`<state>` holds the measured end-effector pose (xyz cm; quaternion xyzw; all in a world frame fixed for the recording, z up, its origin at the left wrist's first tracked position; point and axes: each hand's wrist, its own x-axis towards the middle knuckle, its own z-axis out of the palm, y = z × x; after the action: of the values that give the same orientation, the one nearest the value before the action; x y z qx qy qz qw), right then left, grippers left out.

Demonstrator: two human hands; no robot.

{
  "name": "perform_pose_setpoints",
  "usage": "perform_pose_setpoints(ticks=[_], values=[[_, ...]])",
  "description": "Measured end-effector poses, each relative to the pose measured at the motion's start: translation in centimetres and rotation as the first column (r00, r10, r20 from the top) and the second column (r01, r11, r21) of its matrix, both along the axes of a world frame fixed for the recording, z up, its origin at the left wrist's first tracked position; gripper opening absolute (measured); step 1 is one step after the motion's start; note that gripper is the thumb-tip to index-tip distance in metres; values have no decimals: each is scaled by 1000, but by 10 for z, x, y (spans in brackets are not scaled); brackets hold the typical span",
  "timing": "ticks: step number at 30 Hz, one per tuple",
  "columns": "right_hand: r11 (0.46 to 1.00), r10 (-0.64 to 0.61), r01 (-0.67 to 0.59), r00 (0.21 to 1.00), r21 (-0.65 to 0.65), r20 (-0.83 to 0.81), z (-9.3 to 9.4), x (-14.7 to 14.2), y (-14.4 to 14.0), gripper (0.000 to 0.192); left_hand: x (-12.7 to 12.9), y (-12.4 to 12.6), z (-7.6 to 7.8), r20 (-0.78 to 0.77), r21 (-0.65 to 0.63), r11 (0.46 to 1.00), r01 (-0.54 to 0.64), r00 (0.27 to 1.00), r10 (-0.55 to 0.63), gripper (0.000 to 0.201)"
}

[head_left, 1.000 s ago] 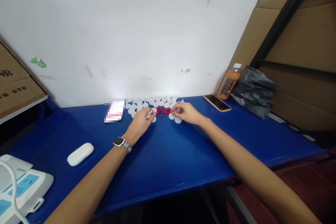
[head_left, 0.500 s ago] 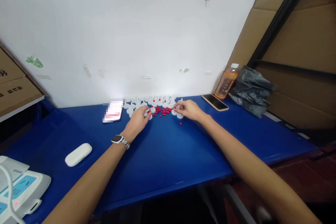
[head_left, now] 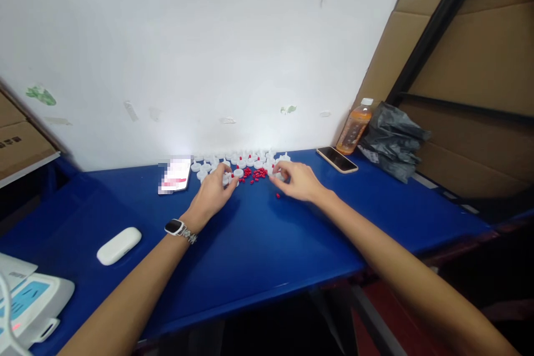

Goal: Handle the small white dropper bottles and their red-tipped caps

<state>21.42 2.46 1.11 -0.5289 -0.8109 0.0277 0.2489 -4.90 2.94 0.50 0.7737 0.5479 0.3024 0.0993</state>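
My left hand (head_left: 212,192), with a watch on its wrist, has its thumb and forefinger apart around a red-tipped white disc piece (head_left: 226,179). My right hand (head_left: 301,179) is over the right end of the white pieces, its thumb and forefinger spread beside a white disc (head_left: 279,169) that its fingers partly hide. Many white discs with thin upright stems (head_left: 203,168) stand along the wall, and a few carry red tips. Between my hands lies a loose pile of small red caps (head_left: 260,173). A single red cap (head_left: 278,196) lies nearer to me.
On the blue table (head_left: 258,250) a lit phone (head_left: 177,174) is at left and a dark phone (head_left: 337,159) at right. An orange drink bottle (head_left: 354,127) and a black plastic bag (head_left: 394,139) stand behind. A white case (head_left: 119,246) and a power strip (head_left: 37,303) are front left.
The fingers of both hands have parted from their pinches on the white pieces. The whole view has shifted slightly, with things appearing farther left.
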Motion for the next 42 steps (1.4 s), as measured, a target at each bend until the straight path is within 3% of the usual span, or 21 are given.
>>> perform_pose_setpoints(ticks=[4, 8, 15, 22, 25, 28, 30, 32, 34, 36, 42], values=[[987, 90, -84, 995, -140, 38, -10, -1, -20, 19, 10, -11, 3, 18, -60, 992, 115, 993, -114, 19], [980, 139, -126, 988, -154, 73, -13, -3, -23, 4, 24, -17, -5, 27, -99, 962, 254, 967, -252, 13], [971, 212, -195, 969, -137, 128, -8, -12, -21, 2, 25, -18, -10, 50, -164, 942, 293, 956, -289, 24], [940, 248, -236, 969, -247, 18, -2, -19, -12, 10, 27, -18, -12, 75, -136, 920, 367, 930, -359, 21], [903, 245, -297, 949, -310, -196, -2, -27, 1, 9, 29, -19, -11, 68, -157, 923, 352, 936, -346, 22], [853, 134, -386, 812, -352, -568, -6, -38, 15, 5, 29, -19, -10, 57, -167, 928, 334, 942, -329, 22], [829, -4, -436, 620, -350, -784, -9, -46, 20, 13, 29, -19, -12, 63, -171, 929, 329, 944, -323, 22], [815, -124, -475, 416, -331, -901, -12, -54, 20, 20, 30, -18, -14, 60, -170, 932, 322, 947, -316, 22], [804, -187, -502, 294, -318, -937, -16, -61, 16, 25, 30, -18, -15, 37, -164, 936, 311, 950, -309, 21], [808, -191, -501, 273, -309, -943, -20, -66, 9, 28, 31, -19, -17, 3, -159, 938, 307, 951, -311, 20], [875, -89, -425, 331, -233, -939, -30, -71, 1, 31, 33, -23, -15, -68, -168, 943, 287, 951, -301, 22]])
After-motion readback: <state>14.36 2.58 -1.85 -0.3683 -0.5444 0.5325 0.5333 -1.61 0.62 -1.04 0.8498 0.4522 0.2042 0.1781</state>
